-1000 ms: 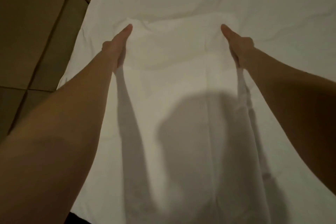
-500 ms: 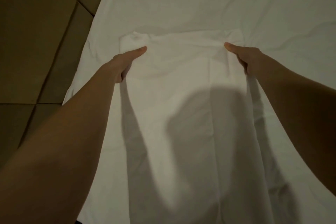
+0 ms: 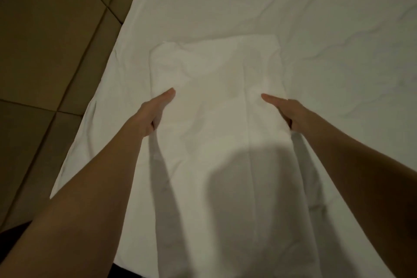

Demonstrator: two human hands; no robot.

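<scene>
A long white folded cloth (image 3: 216, 97) lies on a white bed sheet (image 3: 316, 18), running from the near edge away from me. My left hand (image 3: 153, 110) grips the cloth's left edge, thumb on top and fingers tucked under. My right hand (image 3: 286, 111) grips its right edge the same way. Both hands hold the cloth about a third of the way back from its far end, which lies flat beyond them. The fingers under the cloth are hidden.
The sheet's left edge (image 3: 90, 110) runs diagonally, with brown tiled floor (image 3: 45, 40) beyond it at the left. Wrinkles cross the sheet at the upper right. My head's shadow (image 3: 248, 187) falls on the near part of the cloth.
Both hands have slid back toward me along the cloth's edges, from its far corners to further down its length. The far end now lies flat on the sheet.
</scene>
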